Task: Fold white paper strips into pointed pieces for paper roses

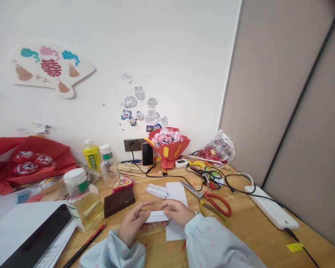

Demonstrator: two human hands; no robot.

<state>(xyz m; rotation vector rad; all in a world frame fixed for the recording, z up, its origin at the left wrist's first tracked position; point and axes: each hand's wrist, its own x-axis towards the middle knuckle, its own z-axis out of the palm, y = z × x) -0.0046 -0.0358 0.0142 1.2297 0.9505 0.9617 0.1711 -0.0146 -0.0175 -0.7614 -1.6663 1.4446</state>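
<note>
Between both hands is a narrow folded strip of white paper [155,216], held level above the wooden table. My left hand [134,220] grips its left end, thumb on top and fingers behind. At the other end my right hand [177,213] pinches the strip the same way. Under my right hand lies a flat white paper sheet [176,191], partly covered by the hand. Just beyond the hands rests a small stack of folded white paper strips [156,191]. Scissors with one red and one yellow handle [217,203] lie right of the sheet, blades pointing away.
A dark brown box [119,201] and a jar of yellowish liquid [85,204] stand to the left, near a red-and-black pencil [85,245]. At the back are a red-wrapped bouquet [167,147] and a phone [147,154]. A white power bank-like device [272,208] with cables lies right.
</note>
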